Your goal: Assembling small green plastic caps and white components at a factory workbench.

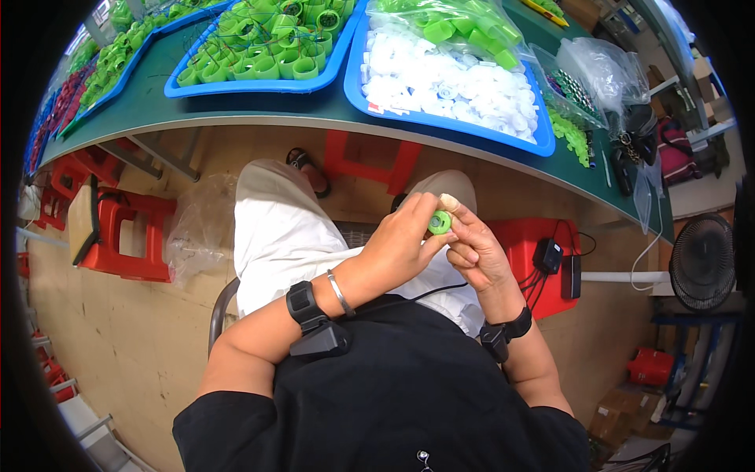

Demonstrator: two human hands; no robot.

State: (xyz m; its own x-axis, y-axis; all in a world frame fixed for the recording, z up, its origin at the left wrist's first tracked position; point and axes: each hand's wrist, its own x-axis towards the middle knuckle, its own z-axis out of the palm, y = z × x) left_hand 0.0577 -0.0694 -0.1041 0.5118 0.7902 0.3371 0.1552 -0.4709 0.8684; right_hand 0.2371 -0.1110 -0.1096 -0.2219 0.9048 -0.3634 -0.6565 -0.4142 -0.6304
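Fingers (422, 206) of the left hand (395, 242) and the right hand (481, 248) close together on one small green piece (440, 223), both gripping it, thumbs and fingertips on its sides. It is held above the lap, its round end facing up, with a paler center. One right fingertip wears a single tan covering (449, 202).

Each wrist carries one black strap with a box, two in all: left strap (305, 307) and right strap (507, 334). One silver bracelet (340, 293) circles the left wrist. Beneath the hands are two white-trousered legs (287, 212).

To the right, one red stool (515, 240) bears two black boxes (548, 256) and several cables. Another red stool (126, 236) stands at left, and one red seat (370, 161) is under the table.

On the green table (149, 98), at least three blue trays (252, 89) show. Two contain green cups (266, 68), too many to count; the third holds countless white pieces (440, 82) beneath one clear bag (468, 27) of green ones. One black fan (702, 261) stands at far right.
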